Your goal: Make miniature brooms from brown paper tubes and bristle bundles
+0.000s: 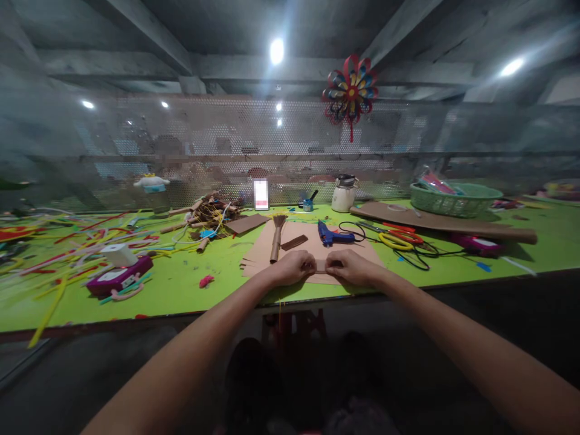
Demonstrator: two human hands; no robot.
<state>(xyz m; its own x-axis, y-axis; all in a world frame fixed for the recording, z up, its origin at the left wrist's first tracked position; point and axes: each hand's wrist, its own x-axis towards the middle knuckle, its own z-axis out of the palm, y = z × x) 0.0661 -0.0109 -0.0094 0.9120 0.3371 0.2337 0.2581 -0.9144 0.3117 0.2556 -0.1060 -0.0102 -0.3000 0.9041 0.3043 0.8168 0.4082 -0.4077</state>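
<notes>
My left hand and my right hand each pinch one end of a small brown paper strip. They hold it low over a stack of brown paper sheets at the table's front edge. Just beyond my left hand lies a rolled brown paper tube with a fringed, brush-like end. Beside it rests a darker brown corrugated piece. A blue glue gun lies on the sheets past my right hand, its black cord running right.
Scissors with yellow handles and a long cardboard piece lie right, near a green basket. A white jar and lit phone stand behind. Left are a purple power strip, twigs and scattered coloured strips on the green table.
</notes>
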